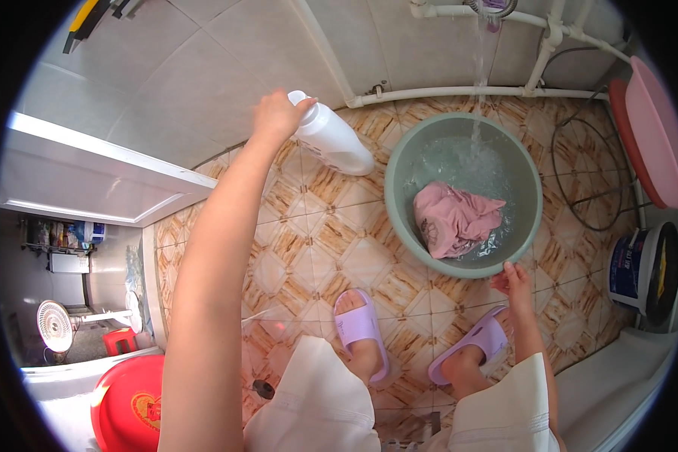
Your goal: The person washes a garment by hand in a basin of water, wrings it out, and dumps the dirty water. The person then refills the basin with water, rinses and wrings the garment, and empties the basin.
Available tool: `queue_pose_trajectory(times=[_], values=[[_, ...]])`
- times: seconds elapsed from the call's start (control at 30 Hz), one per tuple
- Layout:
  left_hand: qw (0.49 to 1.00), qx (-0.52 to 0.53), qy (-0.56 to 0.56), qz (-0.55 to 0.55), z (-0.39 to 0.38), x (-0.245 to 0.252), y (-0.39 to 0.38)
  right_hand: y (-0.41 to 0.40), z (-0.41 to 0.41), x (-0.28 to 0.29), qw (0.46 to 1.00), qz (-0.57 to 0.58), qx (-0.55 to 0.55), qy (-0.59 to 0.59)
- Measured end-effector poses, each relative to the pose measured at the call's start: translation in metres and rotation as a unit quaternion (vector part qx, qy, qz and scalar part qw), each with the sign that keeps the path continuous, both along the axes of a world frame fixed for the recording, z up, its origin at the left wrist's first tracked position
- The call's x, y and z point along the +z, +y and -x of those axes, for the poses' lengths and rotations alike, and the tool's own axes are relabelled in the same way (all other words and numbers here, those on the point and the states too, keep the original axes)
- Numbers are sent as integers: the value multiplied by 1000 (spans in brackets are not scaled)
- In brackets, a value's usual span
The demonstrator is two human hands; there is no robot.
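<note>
My left hand point(279, 114) is closed around the top of a white plastic bottle point(339, 141), at the upper left of the basin. The bottle's lower end points towards the basin. My right hand point(514, 285) pinches the near rim of a round green plastic basin point(392, 206), its thumb on the edge. Inside the basin, a bunched pink cloth garment point(457, 217) lies partly in water. A stream of water point(478, 73) falls from above into the basin's far part.
White pipes point(440, 92) run along the tiled wall. At the right are a metal wire rack point(585, 198), a pink basin point(652, 118) and a bucket point(635, 271). A white door point(107, 175) and a red basin point(124, 395) are at the left. My slippered feet stand near the green basin.
</note>
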State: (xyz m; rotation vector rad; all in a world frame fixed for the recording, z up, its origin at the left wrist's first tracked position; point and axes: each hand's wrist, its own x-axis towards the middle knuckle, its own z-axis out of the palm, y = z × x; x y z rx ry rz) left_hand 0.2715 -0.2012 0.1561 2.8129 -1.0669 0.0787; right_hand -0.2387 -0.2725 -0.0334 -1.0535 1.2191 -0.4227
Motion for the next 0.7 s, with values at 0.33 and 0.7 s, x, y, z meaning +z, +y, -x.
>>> queue_pose_trajectory(times=[0.33,0.7], values=[[1000,10,23,15,7,1,0,-2,1,1,1000,-1,5,9],[999,-12,40,13,15,0,3,-3,4,0,1000,-13,7,2]])
